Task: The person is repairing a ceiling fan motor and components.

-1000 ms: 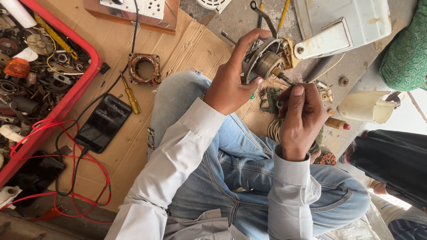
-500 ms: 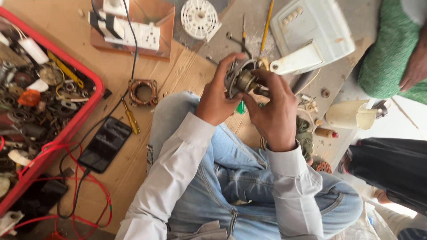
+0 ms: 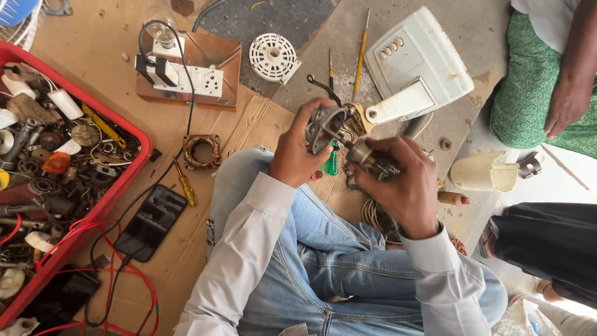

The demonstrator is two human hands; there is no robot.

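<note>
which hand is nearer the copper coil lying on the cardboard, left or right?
Left. The left hand holds the grey motor housing just right of the copper coil. The right hand grips the rotor part farther right, beyond the left hand.

Red parts bin (image 3: 127, 180), switchboard (image 3: 189, 78), screwdrivers (image 3: 185, 185)

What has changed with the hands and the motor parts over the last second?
The right hand left the clutter on the floor, came up and gripped the round brass-coloured motor core. The left hand kept its hold on the grey metal motor housing, so both now work the assembly together above the knees. The red plastic crate of parts, the black phone and the white switchboard stayed put.
</note>
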